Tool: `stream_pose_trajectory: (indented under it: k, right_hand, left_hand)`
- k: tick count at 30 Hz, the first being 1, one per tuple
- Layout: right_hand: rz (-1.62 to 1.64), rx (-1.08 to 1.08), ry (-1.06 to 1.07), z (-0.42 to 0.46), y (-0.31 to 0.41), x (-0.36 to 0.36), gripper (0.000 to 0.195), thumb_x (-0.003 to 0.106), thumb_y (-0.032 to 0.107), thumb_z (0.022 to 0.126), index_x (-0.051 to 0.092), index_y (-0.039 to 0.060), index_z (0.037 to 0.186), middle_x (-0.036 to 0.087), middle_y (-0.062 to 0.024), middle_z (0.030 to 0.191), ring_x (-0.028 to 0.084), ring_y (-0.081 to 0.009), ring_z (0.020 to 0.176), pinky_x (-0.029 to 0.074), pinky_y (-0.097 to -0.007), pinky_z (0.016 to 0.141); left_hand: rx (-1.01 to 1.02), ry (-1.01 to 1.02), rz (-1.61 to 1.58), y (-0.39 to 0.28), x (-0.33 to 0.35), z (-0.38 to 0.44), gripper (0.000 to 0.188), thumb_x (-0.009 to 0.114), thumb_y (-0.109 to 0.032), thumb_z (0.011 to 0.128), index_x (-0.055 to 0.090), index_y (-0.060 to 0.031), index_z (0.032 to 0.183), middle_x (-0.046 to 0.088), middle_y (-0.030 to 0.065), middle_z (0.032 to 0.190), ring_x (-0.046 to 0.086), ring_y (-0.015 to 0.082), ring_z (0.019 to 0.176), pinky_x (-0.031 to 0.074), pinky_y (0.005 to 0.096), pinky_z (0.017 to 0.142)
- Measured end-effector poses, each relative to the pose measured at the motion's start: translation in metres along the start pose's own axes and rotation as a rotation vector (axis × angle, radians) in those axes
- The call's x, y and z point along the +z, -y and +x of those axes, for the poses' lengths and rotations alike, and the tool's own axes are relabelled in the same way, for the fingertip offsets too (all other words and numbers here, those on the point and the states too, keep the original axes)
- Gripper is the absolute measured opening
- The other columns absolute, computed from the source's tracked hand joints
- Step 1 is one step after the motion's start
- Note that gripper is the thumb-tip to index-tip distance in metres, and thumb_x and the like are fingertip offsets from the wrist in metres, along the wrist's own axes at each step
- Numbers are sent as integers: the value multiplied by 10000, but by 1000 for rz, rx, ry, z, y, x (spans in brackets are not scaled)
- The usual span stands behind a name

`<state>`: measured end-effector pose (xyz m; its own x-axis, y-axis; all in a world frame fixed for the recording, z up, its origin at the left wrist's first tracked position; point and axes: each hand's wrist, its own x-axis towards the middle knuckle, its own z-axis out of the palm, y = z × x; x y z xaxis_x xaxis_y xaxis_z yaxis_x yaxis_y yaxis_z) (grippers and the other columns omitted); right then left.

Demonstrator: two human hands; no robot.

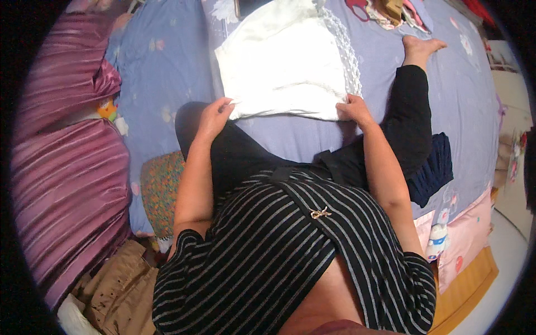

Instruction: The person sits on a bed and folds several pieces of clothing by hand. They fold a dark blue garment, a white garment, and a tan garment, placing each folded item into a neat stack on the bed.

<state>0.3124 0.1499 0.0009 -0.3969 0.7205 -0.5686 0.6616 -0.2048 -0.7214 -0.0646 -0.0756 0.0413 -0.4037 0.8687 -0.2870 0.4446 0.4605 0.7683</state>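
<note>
A white cloth garment (284,63) with a lace edge (341,37) along its right side lies spread on the bed between my legs. My left hand (215,117) pinches its near left corner between thumb and fingers. At the near right corner, my right hand (356,109) grips the cloth, close to where the lace ends. The near edge runs between both hands with slight creases. Strong light washes out the fabric's detail, so the exact kind of garment cannot be told.
Blue floral bedding (167,71) lies under everything. Purple curtains (79,167) hang at the left. Scissors with red handles (359,9) lie beside a pile of cloths (398,12) at the far right. A folded dark blue cloth (433,171) sits by my right knee, and a patterned cloth (161,188) at left.
</note>
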Motion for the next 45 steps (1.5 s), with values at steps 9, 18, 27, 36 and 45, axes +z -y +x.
stream_pose_trajectory:
  k: [9, 18, 27, 36, 45]
  right_hand:
    - [9, -86, -125, 11, -14, 9, 340, 669, 170, 772, 676, -11, 1059, 694, -57, 903, 626, -144, 799, 499, -304, 743]
    - [-529, -659, -684, -27, 50, 29, 501, 626, 13, 725, 566, 45, 1221, 627, -158, 1189, 609, -341, 1000, 456, -446, 925]
    - [-489, -867, -310, -31, 42, 99, 611, 592, 181, 888, 377, 18, 1436, 369, -206, 1489, 376, -347, 1366, 280, -456, 1151]
    - [-428, -589, -479, -8, 26, 66, 541, 545, 252, 932, 415, 66, 1422, 433, -144, 1467, 382, -327, 1368, 270, -481, 1141]
    - [41, -80, -200, 7, 7, 1, 361, 723, 333, 782, 709, 6, 935, 717, -146, 895, 686, -270, 844, 521, -361, 801]
  left_hand:
    - [149, -156, 293, -25, 9, -8, 195, 596, -199, 899, 662, -73, 1032, 675, 154, 971, 600, 352, 967, 465, 431, 851]
    - [558, -300, 365, -75, 40, -3, 309, 546, -53, 851, 626, -61, 1149, 622, 135, 1193, 520, 359, 1182, 383, 439, 1033]
    - [612, -3, 611, -84, 121, 35, 520, 501, -223, 966, 392, -119, 1463, 341, 84, 1542, 262, 316, 1442, 199, 544, 1156]
    - [567, 40, 743, -83, 122, 38, 516, 448, -306, 998, 372, -130, 1477, 311, 56, 1559, 249, 286, 1447, 172, 502, 1180]
    - [586, 31, 679, -78, 122, 41, 525, 468, -315, 990, 371, -145, 1478, 310, 48, 1560, 248, 274, 1448, 167, 503, 1179]
